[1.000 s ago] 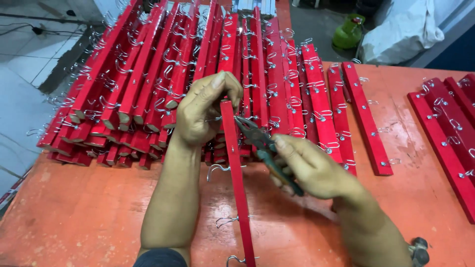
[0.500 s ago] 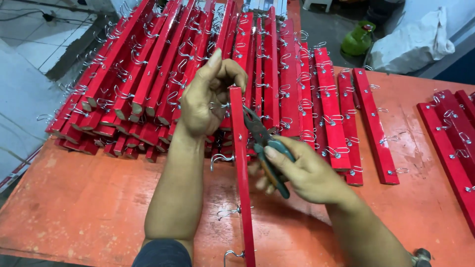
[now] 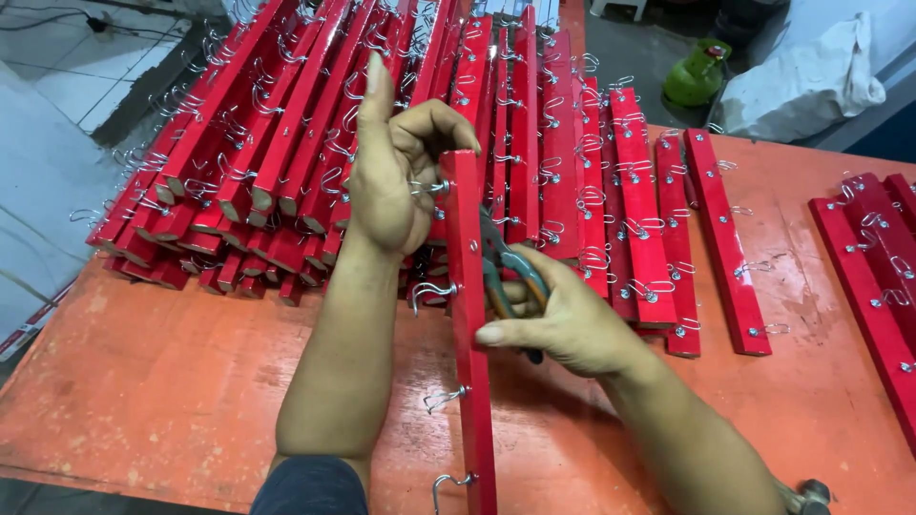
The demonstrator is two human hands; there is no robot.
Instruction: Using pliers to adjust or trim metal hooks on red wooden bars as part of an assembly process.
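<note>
Nearest, a dark sleeve cuff (image 3: pixel 310 486) at the bottom edge, and the lower end of a red wooden bar (image 3: pixel 472 381) running up the middle, silver wire hooks (image 3: pixel 441 396) jutting from its left side. Over an orange-red table (image 3: pixel 143 381). Right hand (image 3: pixel 563 324) just right of the bar at mid-height, fingers curled shut around the handles of a pair of pliers (image 3: pixel 510 277), nose pointing up beside the bar's right edge; whether the tip touches the bar, cannot tell. Higher up, left hand (image 3: pixel 396 172) wrapped around the bar's top end, thumb and fingers clamped on it, index finger stretched straight upward. Behind the hands, a big stack of matching red hooked bars (image 3: pixel 286 143) fanned across the table's far side. Further right, single red bars (image 3: pixel 725 248) lying flat, more (image 3: pixel 873 277) at the right edge. Beyond the table, a green gas cylinder (image 3: pixel 697 74) beside a white sack (image 3: pixel 811 81) on the floor.
</note>
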